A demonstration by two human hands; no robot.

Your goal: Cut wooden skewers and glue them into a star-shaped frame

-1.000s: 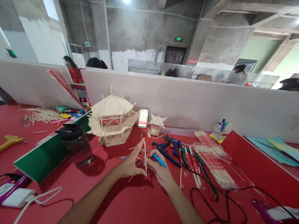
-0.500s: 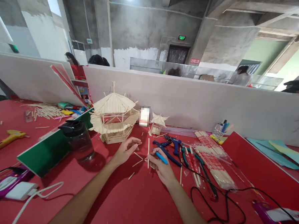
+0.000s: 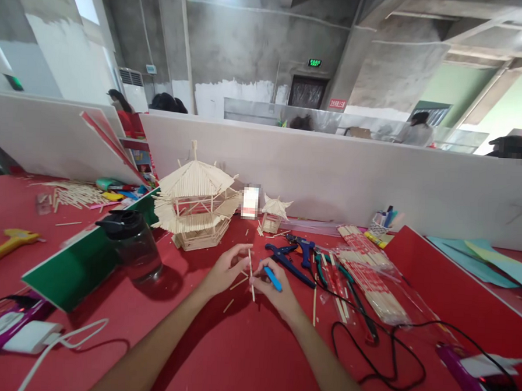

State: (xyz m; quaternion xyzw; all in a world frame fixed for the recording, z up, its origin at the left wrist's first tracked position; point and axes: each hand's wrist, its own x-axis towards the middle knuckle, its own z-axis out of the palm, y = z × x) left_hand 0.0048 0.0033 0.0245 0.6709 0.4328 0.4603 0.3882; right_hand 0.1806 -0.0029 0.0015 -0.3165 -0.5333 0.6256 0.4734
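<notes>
A thin wooden stick (image 3: 252, 267) stands between my hands, tilted slightly. My left hand (image 3: 227, 271) is closed with thumb and fingertips at the stick's upper part. Lower down, my right hand (image 3: 281, 296) pinches the same stick, and a blue pen (image 3: 273, 278) is tucked in its fingers. Short cut sticks (image 3: 228, 305) lie on the red table beneath and beside my left hand; some are partly hidden by it. Behind the hands stand a large stick pavilion (image 3: 195, 201) and a small one (image 3: 274, 212).
Blue cutters (image 3: 290, 266), a blue glue gun (image 3: 305, 250) and bagged sticks (image 3: 372, 286) lie to the right, with a black cable (image 3: 393, 342). A dark water bottle (image 3: 133, 250) and green board (image 3: 73, 270) stand left. A white partition (image 3: 332, 173) closes the back.
My left hand has moved right and come onto the stick. My right hand has shifted slightly left with the stick and pen, and the stick now leans. The view has shifted slightly.
</notes>
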